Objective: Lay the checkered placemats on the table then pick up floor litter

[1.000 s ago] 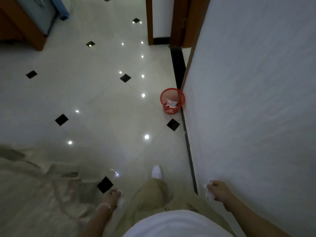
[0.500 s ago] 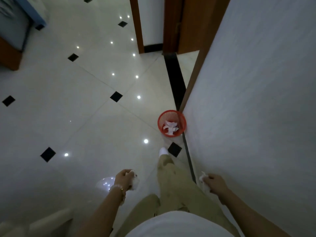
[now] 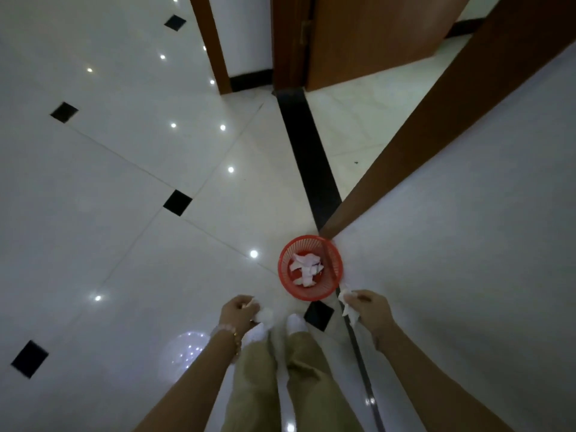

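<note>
**Litter in both hands, basket at the feet**

Head view: my left hand (image 3: pixel 238 310) is curled round a crumpled white tissue wad (image 3: pixel 264 314), just left of the round red plastic mesh waste basket (image 3: pixel 283 266). My right hand (image 3: pixel 369 307) pinches a second scrap of white paper (image 3: pixel 346 304) just right of the basket, near its rim. The basket stands on the glossy white tiled floor (image 3: pixel 124 213) against the white wall (image 3: pixel 467 244), and it already holds torn white paper pieces (image 3: pixel 307 266).

I judge the litter stage nearly finished: both scraps are off the floor, and dropping them in is what remains. No table or checkered placemats show here, so I cannot tell how that part stands.

Half a second ago the basket lay well ahead of the feet. Now it sits right in front of them, with both hands brought forward beside it.
</note>
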